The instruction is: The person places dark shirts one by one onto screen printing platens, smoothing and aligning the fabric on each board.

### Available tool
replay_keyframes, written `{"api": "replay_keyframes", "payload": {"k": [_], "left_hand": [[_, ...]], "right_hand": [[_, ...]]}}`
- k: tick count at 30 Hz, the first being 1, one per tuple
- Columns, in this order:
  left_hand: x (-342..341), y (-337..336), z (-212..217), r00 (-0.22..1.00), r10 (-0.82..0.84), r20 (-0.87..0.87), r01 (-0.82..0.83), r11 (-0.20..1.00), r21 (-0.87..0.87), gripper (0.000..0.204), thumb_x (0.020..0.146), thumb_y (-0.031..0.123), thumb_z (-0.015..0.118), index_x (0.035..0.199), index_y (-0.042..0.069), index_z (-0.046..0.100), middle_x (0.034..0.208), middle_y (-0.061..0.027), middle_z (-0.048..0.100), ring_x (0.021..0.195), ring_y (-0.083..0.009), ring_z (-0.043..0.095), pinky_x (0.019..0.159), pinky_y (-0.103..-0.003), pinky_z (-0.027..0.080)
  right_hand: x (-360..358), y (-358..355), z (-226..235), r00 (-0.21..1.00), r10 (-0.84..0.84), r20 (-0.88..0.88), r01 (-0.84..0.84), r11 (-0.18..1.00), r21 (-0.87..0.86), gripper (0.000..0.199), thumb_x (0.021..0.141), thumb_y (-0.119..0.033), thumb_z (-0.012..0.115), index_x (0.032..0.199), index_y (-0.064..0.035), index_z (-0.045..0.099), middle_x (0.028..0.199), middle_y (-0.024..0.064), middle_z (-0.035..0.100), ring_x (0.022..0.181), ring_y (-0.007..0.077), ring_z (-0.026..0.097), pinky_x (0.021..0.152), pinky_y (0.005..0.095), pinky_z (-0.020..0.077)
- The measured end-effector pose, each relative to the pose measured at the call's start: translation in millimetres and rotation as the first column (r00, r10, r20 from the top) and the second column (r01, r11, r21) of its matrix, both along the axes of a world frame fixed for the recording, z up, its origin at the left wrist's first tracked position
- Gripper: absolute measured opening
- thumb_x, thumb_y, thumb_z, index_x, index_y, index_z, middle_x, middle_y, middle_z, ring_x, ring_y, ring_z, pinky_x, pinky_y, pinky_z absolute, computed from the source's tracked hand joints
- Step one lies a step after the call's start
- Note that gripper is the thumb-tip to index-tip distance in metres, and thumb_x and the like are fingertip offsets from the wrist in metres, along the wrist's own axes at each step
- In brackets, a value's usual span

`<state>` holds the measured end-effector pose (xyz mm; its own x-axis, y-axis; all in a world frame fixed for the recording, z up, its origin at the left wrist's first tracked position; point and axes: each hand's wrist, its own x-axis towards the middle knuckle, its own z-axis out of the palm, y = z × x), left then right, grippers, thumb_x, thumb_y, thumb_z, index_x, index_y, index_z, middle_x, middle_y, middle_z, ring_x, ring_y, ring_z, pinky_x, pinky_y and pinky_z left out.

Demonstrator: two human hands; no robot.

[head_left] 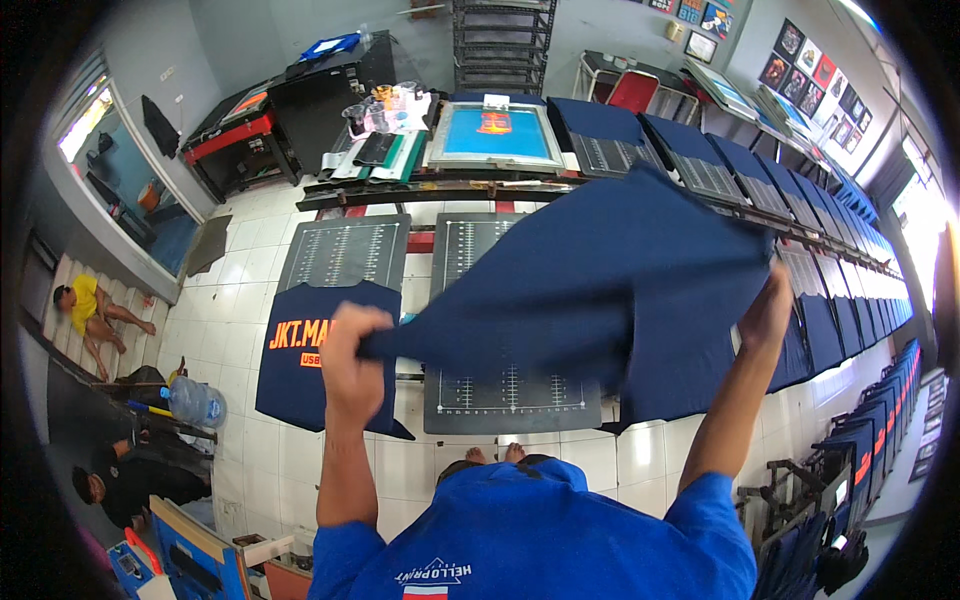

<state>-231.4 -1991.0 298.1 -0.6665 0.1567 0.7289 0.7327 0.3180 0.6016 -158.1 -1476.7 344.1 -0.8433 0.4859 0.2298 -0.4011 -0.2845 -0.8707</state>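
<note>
A navy blue T-shirt (600, 290) is stretched out in the air between my two raised hands. My left hand (352, 362) is closed on its left edge, and my right hand (768, 305) grips its right side, partly hidden behind the cloth. Under the shirt lies a dark printing platen (512, 392) with white ruler marks, mostly covered from view. On the platen to its left (345, 250) hangs another navy shirt with orange lettering (305, 350).
A long curved row of platens with navy shirts (760, 180) runs to the right. A blue-framed printing screen (495, 132) lies at the back, jars (375, 110) beside it. Two people (95, 310) sit on the floor at left, near a water bottle (195, 402).
</note>
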Motion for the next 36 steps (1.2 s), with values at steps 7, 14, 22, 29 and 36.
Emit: {"api": "replay_keyframes", "payload": {"k": [7, 14, 22, 29, 36], "left_hand": [[85, -32, -124, 0.868, 0.120, 0.482, 0.154, 0.857, -0.491, 0.028, 0.074, -0.002, 0.060, 0.101, 0.002, 0.064, 0.100, -0.0165, 0.060, 0.094, -0.0376, 0.054, 0.087, -0.043, 0.046], [33, -35, -254, 0.435, 0.074, 0.897, 0.026, 0.995, -0.094, 0.088, 0.093, 0.043, 0.068, 0.157, 0.005, 0.020, 0.151, -0.0210, 0.043, 0.142, -0.0325, 0.036, 0.113, -0.040, 0.034], [34, -53, -349, 0.413, 0.354, 0.839, -0.166, 0.935, -0.313, 0.042, 0.096, 0.036, 0.062, 0.089, -0.005, 0.061, 0.079, -0.0100, 0.062, 0.076, -0.0214, 0.056, 0.076, -0.036, 0.048], [64, -35, -317, 0.432, 0.211, 0.877, -0.333, 0.941, -0.062, 0.034, 0.094, 0.028, 0.065, 0.101, -0.005, 0.062, 0.088, -0.0119, 0.065, 0.086, -0.0230, 0.062, 0.084, -0.036, 0.049], [57, -59, -294, 0.279, 0.128, 0.952, 0.042, 0.989, -0.145, 0.030, 0.088, 0.018, 0.069, 0.106, -0.005, 0.064, 0.090, -0.0109, 0.069, 0.082, -0.0169, 0.064, 0.075, -0.031, 0.050]], "right_hand": [[79, -54, -211, 0.793, 0.139, 0.593, 0.069, 0.947, -0.315, 0.013, 0.095, -0.024, 0.057, 0.096, -0.0118, 0.061, 0.096, 0.0039, 0.064, 0.095, 0.0186, 0.061, 0.089, 0.0398, 0.0488], [65, -81, -335, 0.592, 0.271, 0.759, 0.017, 0.937, -0.348, 0.040, 0.097, -0.030, 0.058, 0.124, -0.0015, 0.056, 0.109, 0.0113, 0.069, 0.087, 0.0248, 0.067, 0.078, 0.0367, 0.0551], [80, -73, -363, 0.602, 0.219, 0.768, -0.144, 0.976, -0.166, 0.031, 0.094, -0.023, 0.064, 0.111, 0.0027, 0.061, 0.101, 0.0105, 0.068, 0.086, 0.0207, 0.065, 0.082, 0.0346, 0.0515], [91, -73, -342, 0.512, 0.153, 0.845, -0.092, 0.988, -0.123, 0.006, 0.086, -0.011, 0.060, 0.092, -0.0111, 0.059, 0.084, 0.0017, 0.063, 0.070, 0.0119, 0.059, 0.064, 0.0283, 0.0486], [96, -52, -353, 0.472, 0.092, 0.877, -0.226, 0.974, 0.019, 0.010, 0.087, -0.014, 0.066, 0.091, -0.0062, 0.061, 0.076, -0.0003, 0.057, 0.065, 0.0099, 0.054, 0.060, 0.0257, 0.0465]]}}
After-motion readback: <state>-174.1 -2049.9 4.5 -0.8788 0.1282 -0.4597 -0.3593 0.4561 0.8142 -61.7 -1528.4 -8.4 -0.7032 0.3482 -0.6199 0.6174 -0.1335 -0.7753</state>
